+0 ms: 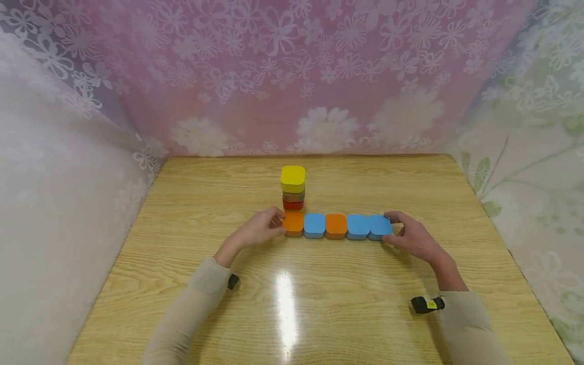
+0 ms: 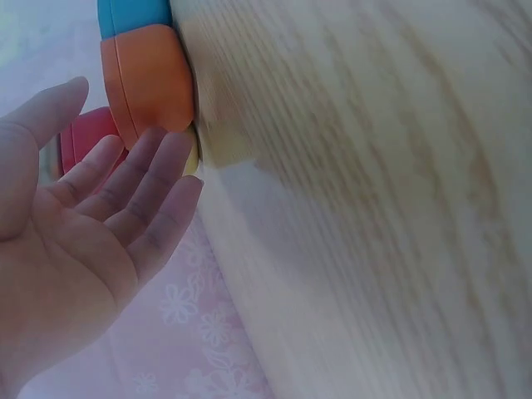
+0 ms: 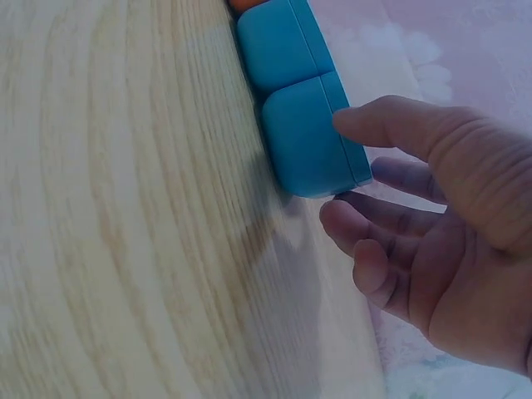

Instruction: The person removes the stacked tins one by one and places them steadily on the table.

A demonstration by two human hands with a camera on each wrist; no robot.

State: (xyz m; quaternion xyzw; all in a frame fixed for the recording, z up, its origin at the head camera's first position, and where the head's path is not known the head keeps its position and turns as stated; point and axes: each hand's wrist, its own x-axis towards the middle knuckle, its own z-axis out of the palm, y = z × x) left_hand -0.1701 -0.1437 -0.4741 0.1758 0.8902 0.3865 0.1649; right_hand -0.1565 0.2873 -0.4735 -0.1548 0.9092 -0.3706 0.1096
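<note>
A row of rounded square blocks runs across the wooden table. From left to right come an orange block (image 1: 293,223), a blue block (image 1: 314,224), a second orange block (image 1: 335,225), another blue block (image 1: 358,226) and the end blue block (image 1: 379,226). My left hand (image 1: 259,228) is at the row's left end. In the left wrist view its fingers are loosely bent beside the orange block (image 2: 151,79), with the thumb apart from it. My right hand (image 1: 414,237) grips the end blue block (image 3: 307,137) between thumb and forefinger; its other fingers are loosely curled.
Behind the left orange block stands a stack: a yellow block (image 1: 293,176) on top, a brownish-grey block (image 1: 293,196) in the middle, a red block (image 1: 293,205) below. The wooden table (image 1: 347,294) meets floral cloth (image 1: 301,86) at the back and sides.
</note>
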